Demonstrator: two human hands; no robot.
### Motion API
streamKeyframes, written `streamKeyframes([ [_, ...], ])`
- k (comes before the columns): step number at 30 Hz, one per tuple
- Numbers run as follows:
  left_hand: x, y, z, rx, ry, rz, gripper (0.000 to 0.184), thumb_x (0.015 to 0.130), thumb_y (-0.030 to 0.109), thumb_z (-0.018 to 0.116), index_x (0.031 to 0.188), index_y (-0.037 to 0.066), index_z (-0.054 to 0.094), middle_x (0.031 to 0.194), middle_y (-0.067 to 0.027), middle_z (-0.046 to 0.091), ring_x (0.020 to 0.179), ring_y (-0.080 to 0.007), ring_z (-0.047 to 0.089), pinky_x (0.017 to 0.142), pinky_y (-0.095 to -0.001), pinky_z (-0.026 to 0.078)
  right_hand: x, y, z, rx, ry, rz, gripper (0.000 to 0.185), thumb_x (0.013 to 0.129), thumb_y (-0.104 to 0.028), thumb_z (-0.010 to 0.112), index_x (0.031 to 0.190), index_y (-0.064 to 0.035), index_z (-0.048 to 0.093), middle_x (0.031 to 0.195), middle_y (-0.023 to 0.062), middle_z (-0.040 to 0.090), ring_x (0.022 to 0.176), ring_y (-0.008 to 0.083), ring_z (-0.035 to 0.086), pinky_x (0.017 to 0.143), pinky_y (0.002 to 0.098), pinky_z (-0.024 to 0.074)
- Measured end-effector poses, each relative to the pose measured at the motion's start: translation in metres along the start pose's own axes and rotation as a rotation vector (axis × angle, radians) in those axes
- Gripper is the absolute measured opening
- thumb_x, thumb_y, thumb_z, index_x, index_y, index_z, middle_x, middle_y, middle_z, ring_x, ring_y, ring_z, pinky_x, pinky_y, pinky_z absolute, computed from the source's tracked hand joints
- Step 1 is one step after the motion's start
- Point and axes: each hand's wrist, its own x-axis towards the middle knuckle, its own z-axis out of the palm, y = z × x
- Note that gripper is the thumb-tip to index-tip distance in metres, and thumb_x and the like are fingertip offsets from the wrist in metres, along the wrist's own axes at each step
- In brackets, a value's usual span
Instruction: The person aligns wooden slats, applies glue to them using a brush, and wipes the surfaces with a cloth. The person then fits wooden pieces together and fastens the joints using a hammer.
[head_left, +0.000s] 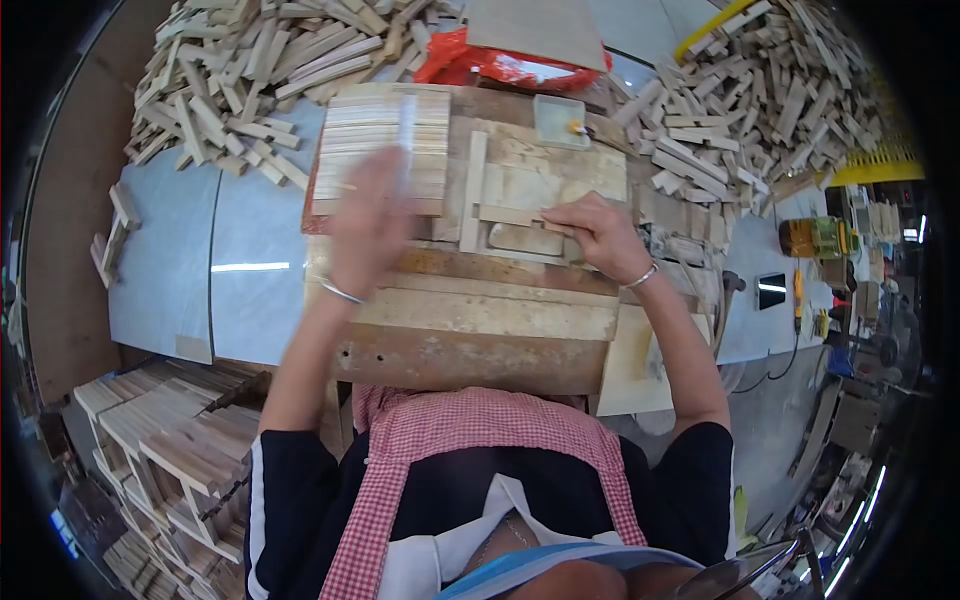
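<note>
My right hand (598, 234) pinches the right end of a short wooden strip (508, 214) lying across the work board. The strip's left end meets an upright wooden strip (474, 190) fixed along the board (600, 170). My left hand (374, 222) is smeared by motion over the lower part of a stack of thin wooden strips (350, 120), and its fingers cannot be made out. Whether it holds anything is not clear.
Heaps of wooden pieces lie at the back left (290, 50) and back right (740, 110). A small clear box (562, 122) stands behind the board. Stacked wooden frames (180, 430) are at the lower left. A phone (771, 291) lies at the right.
</note>
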Motion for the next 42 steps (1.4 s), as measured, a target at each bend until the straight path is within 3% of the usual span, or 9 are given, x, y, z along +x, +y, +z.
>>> streamKeyframes([
  [3, -0.007, 0.071, 0.055, -0.154, -0.329, 0.228, 0.055, 0.08, 0.02, 0.067, 0.126, -0.002, 0.048, 0.127, -0.0214, 0.05, 0.121, -0.038, 0.047, 0.101, -0.0432, 0.039, 0.002, -0.008, -0.006, -0.01, -0.078, 0.167, 0.031, 0.077, 0.0, 0.061, 0.106, -0.008, 0.066, 0.098, 0.0107, 0.068, 0.09, 0.0267, 0.062, 0.082, 0.0348, 0.0498],
  [7, -0.027, 0.084, 0.092, 0.009, -0.423, 0.307, 0.074, 0.081, 0.046, 0.06, 0.131, -0.005, 0.043, 0.131, -0.0257, 0.044, 0.126, -0.0404, 0.039, 0.108, -0.0464, 0.029, 0.004, -0.004, -0.001, 0.256, 0.037, 0.244, 0.03, 0.085, -0.001, 0.057, 0.114, -0.0043, 0.059, 0.092, 0.0099, 0.069, 0.095, 0.0209, 0.064, 0.082, 0.0325, 0.0505],
  [11, -0.027, 0.084, 0.091, 0.08, -0.498, 0.349, 0.084, 0.081, 0.058, 0.053, 0.134, -0.006, 0.039, 0.134, -0.0273, 0.039, 0.128, -0.0435, 0.034, 0.11, -0.0499, 0.023, 0.035, -0.001, -0.025, 0.262, -0.185, 0.299, 0.027, 0.087, -0.007, 0.057, 0.114, -0.0037, 0.058, 0.092, 0.012, 0.069, 0.093, 0.0212, 0.066, 0.082, 0.0324, 0.0503],
  [13, -0.027, 0.084, 0.093, 0.098, -0.495, 0.351, 0.084, 0.08, 0.056, 0.054, 0.134, -0.006, 0.039, 0.134, -0.0263, 0.039, 0.128, -0.0439, 0.033, 0.11, -0.0501, 0.023, 0.081, -0.019, -0.033, -0.112, -0.047, 0.09, 0.022, 0.088, -0.011, 0.057, 0.108, -0.0039, 0.062, 0.094, 0.0128, 0.069, 0.087, 0.0254, 0.066, 0.077, 0.0337, 0.0506],
  [17, -0.025, 0.083, 0.094, 0.116, -0.512, 0.339, 0.085, 0.078, 0.055, 0.058, 0.133, -0.006, 0.04, 0.133, -0.0251, 0.039, 0.128, -0.0439, 0.033, 0.11, -0.0501, 0.023, 0.195, -0.044, 0.011, -0.202, 0.077, -0.234, 0.025, 0.089, -0.024, 0.056, 0.101, -0.0047, 0.066, 0.094, 0.0115, 0.066, 0.092, 0.0296, 0.062, 0.081, 0.0396, 0.0489],
  [24, -0.027, 0.08, 0.095, -0.005, -0.513, 0.312, 0.066, 0.078, 0.048, 0.061, 0.121, -0.002, 0.054, 0.127, -0.0145, 0.047, 0.128, -0.0382, 0.035, 0.11, -0.0494, 0.024, 0.278, -0.085, 0.066, -0.41, -0.288, -0.102, 0.033, 0.081, -0.031, 0.062, 0.1, -0.0035, 0.065, 0.094, 0.0153, 0.065, 0.092, 0.0327, 0.062, 0.083, 0.0428, 0.0485],
  [27, -0.03, 0.078, 0.101, -0.021, -0.52, 0.322, 0.07, 0.075, 0.049, 0.063, 0.119, -0.004, 0.055, 0.129, -0.0209, 0.044, 0.127, -0.0437, 0.034, 0.109, -0.0502, 0.024, 0.282, -0.088, 0.062, -0.344, -0.298, -0.026, 0.031, 0.079, -0.025, 0.062, 0.099, -0.0015, 0.065, 0.097, 0.0181, 0.066, 0.093, 0.0347, 0.063, 0.082, 0.0441, 0.0497],
  [37, -0.024, 0.084, 0.095, 0.034, -0.523, 0.316, 0.075, 0.076, 0.049, 0.064, 0.128, -0.003, 0.048, 0.138, -0.016, 0.041, 0.129, -0.0397, 0.034, 0.109, -0.0493, 0.027, 0.189, -0.024, -0.038, -0.279, 0.409, -0.322, 0.048, 0.076, -0.025, 0.06, 0.122, -0.0128, 0.054, 0.102, 0.0136, 0.065, 0.091, 0.0301, 0.063, 0.078, 0.0394, 0.0513],
  [42, -0.023, 0.085, 0.095, 0.068, -0.531, 0.326, 0.079, 0.077, 0.048, 0.063, 0.132, -0.004, 0.043, 0.14, -0.017, 0.039, 0.13, -0.0359, 0.035, 0.109, -0.0489, 0.026, 0.064, 0.032, -0.035, -0.465, 0.337, 0.097, 0.038, 0.08, -0.026, 0.06, 0.115, -0.0112, 0.055, 0.096, 0.0151, 0.064, 0.082, 0.0306, 0.064, 0.07, 0.0391, 0.0514],
])
